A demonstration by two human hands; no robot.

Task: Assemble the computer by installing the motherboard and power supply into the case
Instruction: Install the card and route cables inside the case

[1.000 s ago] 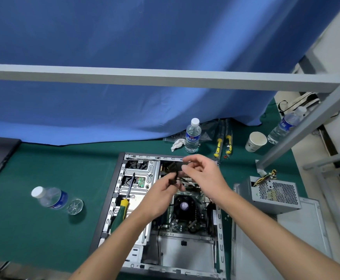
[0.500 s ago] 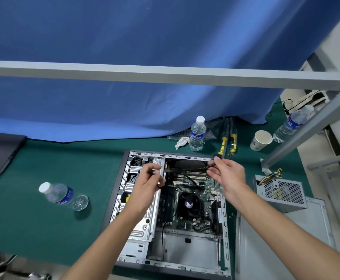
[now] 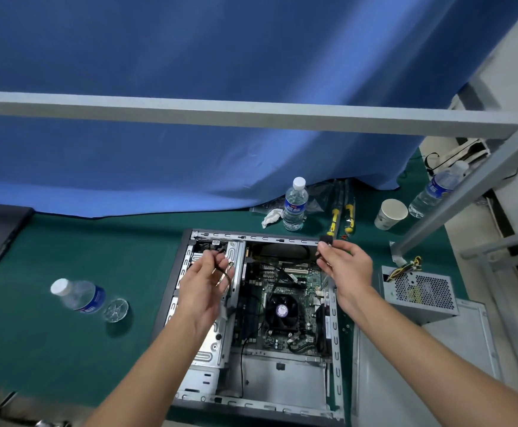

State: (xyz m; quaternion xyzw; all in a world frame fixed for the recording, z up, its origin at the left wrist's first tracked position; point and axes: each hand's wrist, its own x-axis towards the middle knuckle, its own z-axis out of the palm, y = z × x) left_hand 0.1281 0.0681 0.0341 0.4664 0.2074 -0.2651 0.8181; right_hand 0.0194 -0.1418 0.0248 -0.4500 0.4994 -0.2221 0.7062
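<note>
Over the open case (image 3: 187, 272), you are holding both hands raised and well apart. Your right hand (image 3: 345, 269) is pinching a small black connector (image 3: 326, 241) between thumb and fingertips, just above the case's far right corner. Your left hand (image 3: 203, 288) is curling its fingers round a thin black cable (image 3: 226, 274), which is looping down beside the drive bracket (image 3: 217, 340) on the case's left side. Beneath your hands the motherboard (image 3: 282, 291) is sitting inside the case, its round black cooler fan (image 3: 281, 310) showing between your wrists. Just beside the case on the right, the power supply (image 3: 421, 294) is resting on a grey side panel (image 3: 405, 380), outside the case, with yellow and black wires sticking up from its back corner. Farther out on the green mat (image 3: 66, 349), a water bottle (image 3: 80, 295) is lying on its side to the left, another bottle (image 3: 295, 204) is standing behind the case, and a paper cup (image 3: 391, 214) is standing to the right of two yellow-handled tools (image 3: 341, 218).
</note>
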